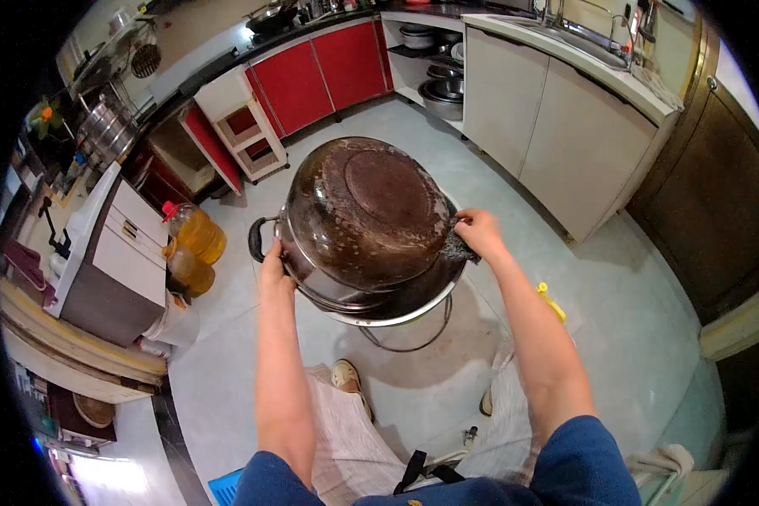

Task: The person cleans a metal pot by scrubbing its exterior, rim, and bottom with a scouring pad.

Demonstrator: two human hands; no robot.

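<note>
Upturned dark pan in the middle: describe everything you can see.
The dark pan looks metal, rounded, upside down and tilted, its circular base facing up. Brown staining and paler scuffs mark it; the lower left wall is shinier. A black loop handle juts from its left. It is over a pale-rimmed round stand; its inside is hidden. The left grip is at its edge near the handle; the right grip holds a dark pad at its right side.

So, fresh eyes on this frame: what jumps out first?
Most likely the big, scorched, round dark metal pot, tipped bottom-up in the centre, with the left hand at its rim and the right hand holding a dark, rough pad at its side. Next, probably the glossy red cabinet doors at the back and two clear plastic jugs of yellow liquid on the floor at left.
</note>
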